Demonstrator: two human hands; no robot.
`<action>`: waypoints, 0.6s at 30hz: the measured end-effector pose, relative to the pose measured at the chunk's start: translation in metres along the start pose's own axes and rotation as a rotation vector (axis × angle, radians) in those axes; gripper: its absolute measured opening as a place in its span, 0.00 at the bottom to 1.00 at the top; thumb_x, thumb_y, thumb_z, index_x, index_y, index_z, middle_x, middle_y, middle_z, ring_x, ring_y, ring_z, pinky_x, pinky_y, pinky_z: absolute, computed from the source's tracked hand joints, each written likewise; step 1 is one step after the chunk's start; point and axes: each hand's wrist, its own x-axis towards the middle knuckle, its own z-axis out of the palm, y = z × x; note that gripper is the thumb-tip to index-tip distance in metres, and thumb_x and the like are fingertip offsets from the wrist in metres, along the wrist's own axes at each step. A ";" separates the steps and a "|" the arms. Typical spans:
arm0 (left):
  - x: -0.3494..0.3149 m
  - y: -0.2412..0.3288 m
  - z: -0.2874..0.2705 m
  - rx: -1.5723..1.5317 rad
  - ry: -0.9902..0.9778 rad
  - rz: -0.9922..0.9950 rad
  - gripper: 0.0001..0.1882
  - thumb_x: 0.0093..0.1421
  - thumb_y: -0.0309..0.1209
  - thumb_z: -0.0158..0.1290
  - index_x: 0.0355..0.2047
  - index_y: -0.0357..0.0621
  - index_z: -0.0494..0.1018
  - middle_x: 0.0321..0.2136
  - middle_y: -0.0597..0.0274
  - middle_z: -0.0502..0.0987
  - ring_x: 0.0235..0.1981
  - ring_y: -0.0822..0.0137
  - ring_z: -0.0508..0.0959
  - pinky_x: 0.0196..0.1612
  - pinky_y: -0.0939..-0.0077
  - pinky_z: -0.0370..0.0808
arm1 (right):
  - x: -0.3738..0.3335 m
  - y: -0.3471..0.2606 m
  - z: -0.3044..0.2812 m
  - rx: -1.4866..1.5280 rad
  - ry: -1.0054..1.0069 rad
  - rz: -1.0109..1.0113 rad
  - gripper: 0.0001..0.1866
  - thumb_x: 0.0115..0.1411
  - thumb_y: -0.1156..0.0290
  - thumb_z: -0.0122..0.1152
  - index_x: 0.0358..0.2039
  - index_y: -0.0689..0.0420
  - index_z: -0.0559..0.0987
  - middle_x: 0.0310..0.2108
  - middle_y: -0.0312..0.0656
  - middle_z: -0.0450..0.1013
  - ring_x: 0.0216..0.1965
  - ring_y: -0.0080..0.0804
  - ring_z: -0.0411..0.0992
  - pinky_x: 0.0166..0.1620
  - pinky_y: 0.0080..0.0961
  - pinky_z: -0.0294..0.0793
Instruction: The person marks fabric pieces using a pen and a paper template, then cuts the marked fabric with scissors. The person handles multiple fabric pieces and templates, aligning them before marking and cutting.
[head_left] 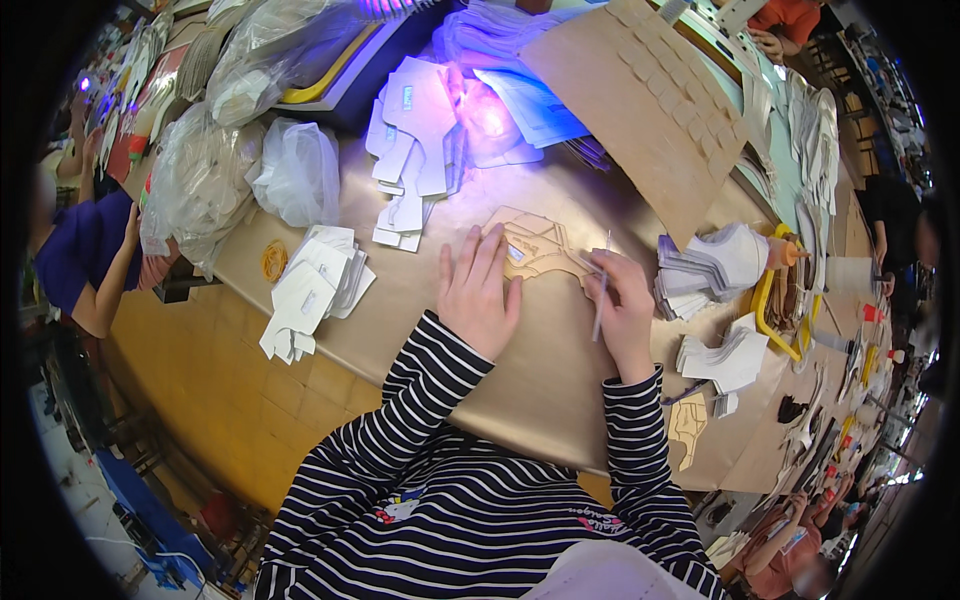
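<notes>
Worktable (545, 385): brown, sheened top; spans the centre before me and extends toward 4 o'clock.
Floor (200, 355): yellow-brown, tiled; exposed from 9 to 7 o'clock, on my left.
Blue furnishing (150, 515): 8 o'clock, beyond the floor; exact type indistinct.
Pale-green surface (781, 140): between 1 and 2 o'clock.
Lighting: blue-violet glow (490, 115) at 12 o'clock; small violet light (84, 84) at 10 o'clock; white bright patches (905, 460) near 4 o'clock, source unclear.
</notes>
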 end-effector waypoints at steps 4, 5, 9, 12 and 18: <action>0.009 -0.002 -0.002 -0.096 -0.034 0.024 0.26 0.57 0.31 0.58 0.56 0.36 0.70 0.57 0.50 0.71 0.59 0.52 0.71 0.66 0.52 0.61 | -0.006 -0.001 0.000 -0.009 -0.041 0.035 0.11 0.58 0.81 0.65 0.42 0.61 0.82 0.43 0.47 0.79 0.45 0.44 0.76 0.46 0.32 0.76; 0.010 -0.002 -0.004 -0.096 -0.041 0.027 0.27 0.57 0.30 0.58 0.57 0.38 0.70 0.57 0.50 0.71 0.58 0.52 0.72 0.65 0.53 0.63 | -0.006 -0.002 0.000 0.014 -0.037 0.054 0.10 0.58 0.81 0.65 0.42 0.61 0.82 0.44 0.47 0.78 0.45 0.44 0.75 0.46 0.32 0.76; 0.015 -0.002 -0.012 -0.110 -0.081 0.037 0.27 0.56 0.30 0.58 0.59 0.49 0.71 0.55 0.52 0.72 0.54 0.53 0.73 0.59 0.55 0.66 | 0.000 -0.006 -0.001 0.139 0.026 0.093 0.08 0.60 0.81 0.63 0.41 0.63 0.81 0.42 0.46 0.78 0.43 0.38 0.76 0.46 0.28 0.76; 0.017 0.001 -0.015 -0.024 -0.100 0.050 0.26 0.56 0.30 0.58 0.58 0.57 0.73 0.53 0.54 0.73 0.51 0.55 0.74 0.57 0.57 0.66 | 0.009 -0.009 0.001 0.224 0.018 0.131 0.07 0.61 0.82 0.61 0.41 0.66 0.81 0.39 0.45 0.77 0.41 0.33 0.77 0.45 0.26 0.76; 0.019 0.005 -0.015 0.014 -0.123 0.035 0.26 0.57 0.31 0.58 0.57 0.57 0.74 0.53 0.54 0.73 0.52 0.56 0.74 0.58 0.58 0.65 | 0.032 -0.002 0.021 0.490 -0.016 0.246 0.05 0.65 0.83 0.57 0.40 0.70 0.78 0.41 0.42 0.77 0.40 0.26 0.77 0.46 0.21 0.79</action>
